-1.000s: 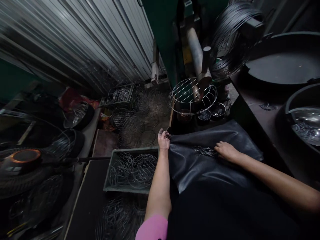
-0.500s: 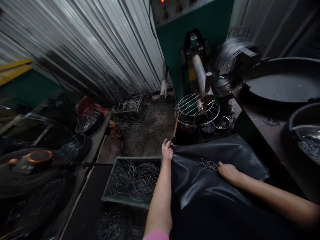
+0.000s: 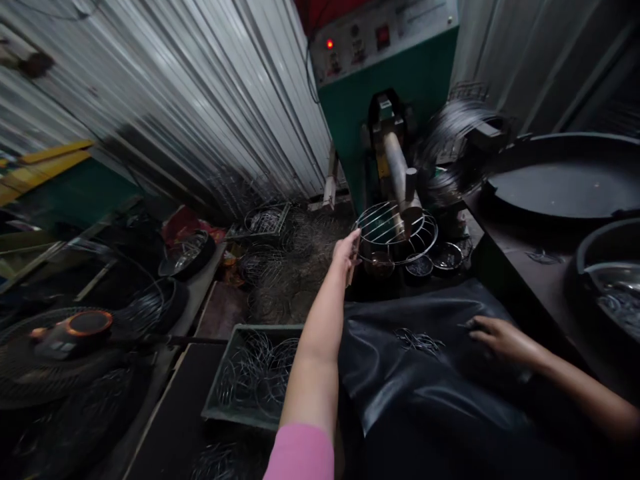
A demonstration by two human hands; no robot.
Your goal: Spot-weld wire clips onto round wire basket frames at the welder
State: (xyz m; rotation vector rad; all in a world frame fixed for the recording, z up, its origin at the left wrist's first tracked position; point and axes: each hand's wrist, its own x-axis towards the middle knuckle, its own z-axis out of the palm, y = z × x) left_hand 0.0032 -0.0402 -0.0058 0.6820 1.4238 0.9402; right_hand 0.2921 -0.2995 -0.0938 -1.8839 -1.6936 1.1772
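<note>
My left hand (image 3: 347, 254) is stretched forward with its fingers at the left rim of a round wire basket (image 3: 395, 233) that sits under the arm of a green machine (image 3: 387, 73); whether it grips the rim I cannot tell. My right hand (image 3: 500, 337) lies flat on a black sheet (image 3: 430, 373) spread over my lap. A small bunch of bent wire pieces (image 3: 419, 341) rests on the sheet, left of that hand.
A grey tray (image 3: 250, 383) of wire rings stands left of the sheet. More wire baskets (image 3: 280, 260) litter the floor by the corrugated wall. Small bowls (image 3: 433, 260) sit below the machine. Large black pans (image 3: 565, 180) fill the right bench. A fan (image 3: 65, 333) is at left.
My left hand let go of the sheet's corner and reached forward to the wire basket on the machine. My right hand slid right across the sheet. The view tilted up.
</note>
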